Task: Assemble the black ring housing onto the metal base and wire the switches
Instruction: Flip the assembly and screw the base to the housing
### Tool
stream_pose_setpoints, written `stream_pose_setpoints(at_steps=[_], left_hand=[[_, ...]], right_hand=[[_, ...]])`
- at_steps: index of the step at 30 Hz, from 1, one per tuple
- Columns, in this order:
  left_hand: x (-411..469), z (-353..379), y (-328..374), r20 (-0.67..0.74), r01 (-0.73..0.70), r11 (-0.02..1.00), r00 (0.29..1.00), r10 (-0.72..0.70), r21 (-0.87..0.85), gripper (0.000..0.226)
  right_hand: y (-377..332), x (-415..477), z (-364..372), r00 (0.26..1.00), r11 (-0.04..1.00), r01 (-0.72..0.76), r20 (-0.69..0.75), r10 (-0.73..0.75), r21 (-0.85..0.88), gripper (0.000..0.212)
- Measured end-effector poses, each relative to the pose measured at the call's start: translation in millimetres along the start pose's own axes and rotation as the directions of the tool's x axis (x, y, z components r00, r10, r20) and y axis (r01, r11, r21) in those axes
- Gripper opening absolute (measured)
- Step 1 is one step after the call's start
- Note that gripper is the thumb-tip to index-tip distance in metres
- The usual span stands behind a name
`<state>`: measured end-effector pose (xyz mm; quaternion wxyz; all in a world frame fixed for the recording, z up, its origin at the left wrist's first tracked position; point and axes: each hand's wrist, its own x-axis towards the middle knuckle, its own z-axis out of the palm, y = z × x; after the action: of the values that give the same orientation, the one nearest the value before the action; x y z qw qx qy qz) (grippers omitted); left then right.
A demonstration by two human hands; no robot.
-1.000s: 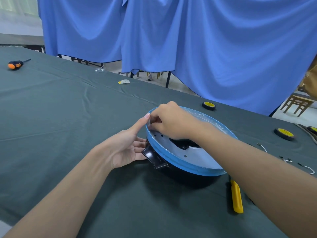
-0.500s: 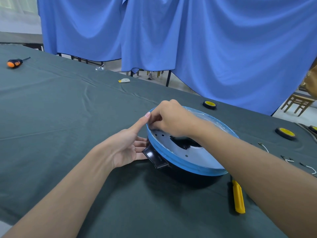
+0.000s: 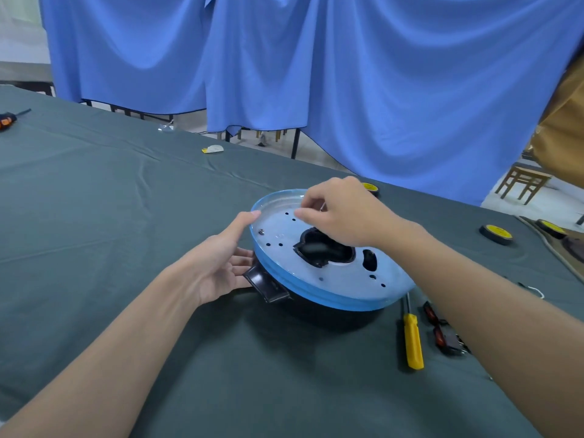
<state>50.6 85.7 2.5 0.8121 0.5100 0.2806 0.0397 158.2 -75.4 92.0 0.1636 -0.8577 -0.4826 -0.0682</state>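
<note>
**Cloth-covered tabletop: right hand poised over the screw holes**

Dark green cloth covers the tabletop (image 3: 126, 216), with blue curtains (image 3: 347, 90) hanging past its far edge. Near the middle, toward the right edge, the metal base (image 3: 335, 279) lies flat on top of the black ring housing (image 3: 268, 284), whose tab sticks out from under the blue rim on the near left.

The left hand (image 3: 218, 267) is open. Its thumb rests on the base's left rim, and its straight fingers lie against the side just beside the tab, steadying the stack. The right hand (image 3: 341, 213) hovers over the far part of the base with its fingers curled and its thumb and forefinger drawn together. It may be pinching a small screw, but anything there is too small to make out.

One screw (image 3: 261, 231) already sits in the plate near the left rim. The empty holes (image 3: 287, 213) lie just below and to the left of the right fingertips, so that hand is the nearer one for the next fastening.

The yellow screwdriver (image 3: 413, 341) lies on the cloth right of the base, beside the right forearm, with its long axis pointing toward the far edge. The red switches (image 3: 439, 327) lie just beyond it, not yet wired.
</note>
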Motion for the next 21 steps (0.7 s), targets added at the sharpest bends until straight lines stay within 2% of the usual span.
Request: stream_pose_setpoints(at_steps=[3, 7, 9, 13, 17, 18, 19, 21], left_hand=[[0, 0, 1, -0.064, -0.012, 1.0, 0.998, 0.011, -0.017, 0.075], [-5, 2, -1, -0.129, -0.052, 0.999, 0.99, 0.05, -0.012, 0.07], [-10, 3, -4, -0.167, -0.076, 0.997, 0.983, 0.071, -0.021, 0.068], [-24, 3, -9, -0.209, -0.105, 0.994, 0.973, 0.096, -0.031, 0.059], [-36, 5, -13, -0.256, -0.127, 0.991, 0.96, 0.111, -0.047, 0.053], [-38, 5, -13, -0.27, -0.132, 0.99, 0.956, 0.113, -0.052, 0.053], [-40, 5, -13, -0.284, -0.138, 0.989, 0.952, 0.116, -0.056, 0.052], [-43, 1, -12, -0.3, -0.146, 0.988, 0.946, 0.123, -0.057, 0.05]], right_hand=[[23, -27, -14, 0.986, 0.991, -0.126, -0.104, 0.129, 0.035, 0.021], [52, -62, -19, 0.915, 0.941, -0.334, -0.218, 0.338, 0.056, 0.019], [62, -79, -17, 0.888, 0.908, -0.415, -0.194, 0.417, 0.054, 0.019], [66, -104, -8, 0.863, 0.865, -0.5, -0.054, 0.502, 0.042, 0.011], [56, -113, -3, 0.828, 0.804, -0.51, -0.08, 0.556, 0.305, 0.023], [55, -116, -4, 0.818, 0.796, -0.515, -0.096, 0.568, 0.317, 0.022], [55, -119, -6, 0.817, 0.805, -0.531, -0.092, 0.57, 0.265, 0.02], [56, -127, -9, 0.813, 0.809, -0.58, 0.007, 0.582, 0.092, 0.019]])
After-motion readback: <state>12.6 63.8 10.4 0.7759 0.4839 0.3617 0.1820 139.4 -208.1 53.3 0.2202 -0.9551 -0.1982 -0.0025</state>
